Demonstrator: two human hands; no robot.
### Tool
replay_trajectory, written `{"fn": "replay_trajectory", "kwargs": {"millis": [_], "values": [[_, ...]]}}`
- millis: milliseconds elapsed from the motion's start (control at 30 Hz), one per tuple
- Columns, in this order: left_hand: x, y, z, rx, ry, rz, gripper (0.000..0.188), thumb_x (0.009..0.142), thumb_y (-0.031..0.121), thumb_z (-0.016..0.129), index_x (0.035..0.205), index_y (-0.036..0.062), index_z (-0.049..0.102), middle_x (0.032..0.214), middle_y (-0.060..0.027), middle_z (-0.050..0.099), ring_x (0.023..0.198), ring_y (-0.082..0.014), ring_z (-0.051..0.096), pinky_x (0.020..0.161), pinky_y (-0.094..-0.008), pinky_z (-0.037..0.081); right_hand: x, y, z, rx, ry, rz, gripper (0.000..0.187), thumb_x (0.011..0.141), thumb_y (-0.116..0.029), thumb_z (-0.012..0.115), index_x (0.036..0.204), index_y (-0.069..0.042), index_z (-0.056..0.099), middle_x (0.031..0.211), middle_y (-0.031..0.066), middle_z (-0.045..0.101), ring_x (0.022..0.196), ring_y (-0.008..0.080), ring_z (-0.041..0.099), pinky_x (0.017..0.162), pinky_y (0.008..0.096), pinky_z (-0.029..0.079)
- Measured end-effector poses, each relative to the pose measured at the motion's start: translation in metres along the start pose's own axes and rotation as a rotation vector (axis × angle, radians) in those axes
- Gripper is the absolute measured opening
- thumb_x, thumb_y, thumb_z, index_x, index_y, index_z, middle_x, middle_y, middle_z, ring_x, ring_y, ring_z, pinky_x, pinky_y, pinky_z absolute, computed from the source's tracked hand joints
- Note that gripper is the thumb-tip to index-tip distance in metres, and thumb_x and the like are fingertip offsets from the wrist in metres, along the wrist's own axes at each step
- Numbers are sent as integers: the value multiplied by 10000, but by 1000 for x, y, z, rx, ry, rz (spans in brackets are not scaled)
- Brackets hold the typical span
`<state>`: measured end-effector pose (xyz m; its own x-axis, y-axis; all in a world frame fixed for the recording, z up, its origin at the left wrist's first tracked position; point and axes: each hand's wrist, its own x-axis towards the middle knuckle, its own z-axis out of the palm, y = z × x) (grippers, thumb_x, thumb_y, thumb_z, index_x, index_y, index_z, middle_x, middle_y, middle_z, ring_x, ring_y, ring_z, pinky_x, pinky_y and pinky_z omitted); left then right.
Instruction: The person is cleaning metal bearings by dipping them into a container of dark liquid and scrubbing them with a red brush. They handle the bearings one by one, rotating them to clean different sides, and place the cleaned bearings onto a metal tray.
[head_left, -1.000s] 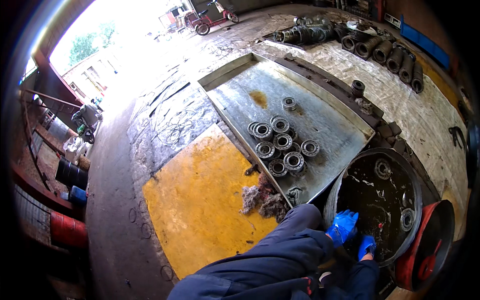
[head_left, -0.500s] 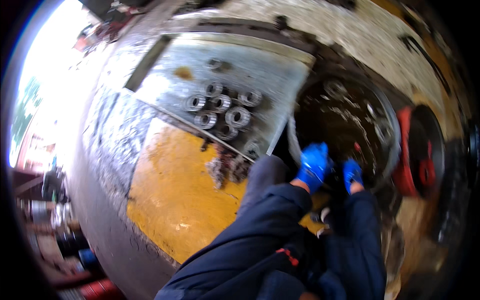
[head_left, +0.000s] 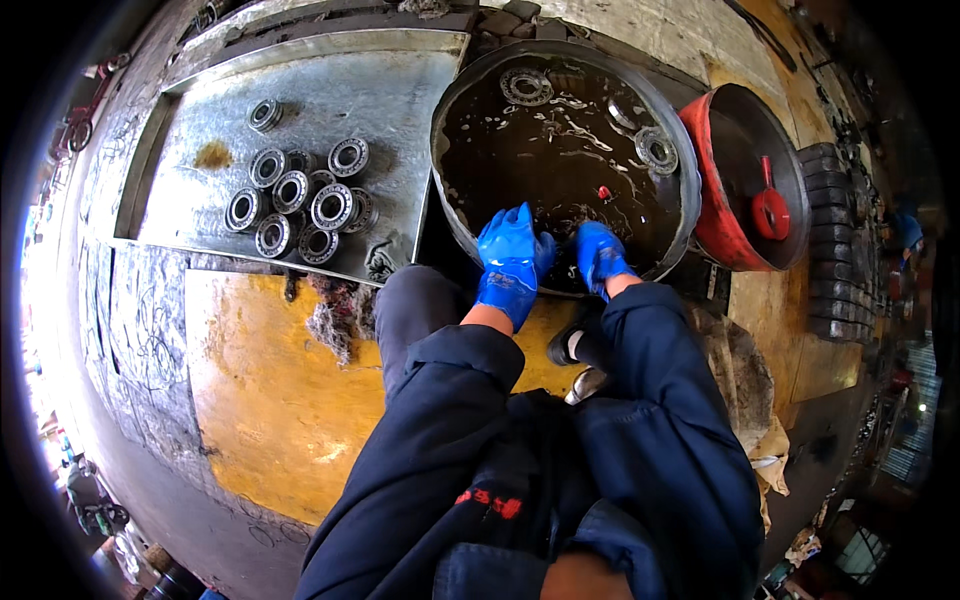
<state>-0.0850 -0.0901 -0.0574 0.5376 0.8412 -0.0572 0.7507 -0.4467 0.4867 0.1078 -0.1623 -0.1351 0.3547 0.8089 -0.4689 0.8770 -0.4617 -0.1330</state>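
Observation:
At the near rim of a round metal tub [head_left: 690, 205] of dark brown liquid, both my hands wear blue rubber gloves. My left hand [head_left: 512, 252] hangs over the rim, its back up and its fingers curled closed; whatever they hold is hidden. Just to its right, my right hand [head_left: 598, 252] dips low at the liquid with fingers bent inward; their grip is out of sight too. Small ripples show between the hands. A bearing [head_left: 526, 87] lies in the liquid at the far side, and another bearing [head_left: 656, 150] sits near the right wall. A small red piece [head_left: 604, 192] shows beyond my right hand.
Left of the tub, a shallow metal tray [head_left: 400, 90] carries several steel bearings [head_left: 333, 206] and a grey rag [head_left: 381, 260]. A red-rimmed basin [head_left: 700, 150] holding a red scoop [head_left: 770, 212] stands at right. Frayed rags [head_left: 335, 320] lie on the yellow board [head_left: 270, 390].
My view has swung right and steadied, so tub and tray appear further left and sharper. Both hands remain at the tub's near side.

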Motion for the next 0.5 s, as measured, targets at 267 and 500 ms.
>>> {"fn": "replay_trajectory", "kwargs": {"millis": [267,500], "values": [[5,13,-1,-62,29,46,633,804,356,686,1348,47,594,1293,-169,656,1247,-348,585,1070,-450,461,11,22,9,-106,192,-18,374,982,-380,535,1223,-173,733,1276,119,687,1176,341,654,1005,462,500],[6,8,6,-16,60,30,631,802,361,695,1338,43,601,1284,-175,661,1228,-351,598,1057,-451,472,-8,29,-3,11,50,-105,338,954,-338,584,1114,-94,755,1102,203,715,1072,395,681,868,468,553]]}}
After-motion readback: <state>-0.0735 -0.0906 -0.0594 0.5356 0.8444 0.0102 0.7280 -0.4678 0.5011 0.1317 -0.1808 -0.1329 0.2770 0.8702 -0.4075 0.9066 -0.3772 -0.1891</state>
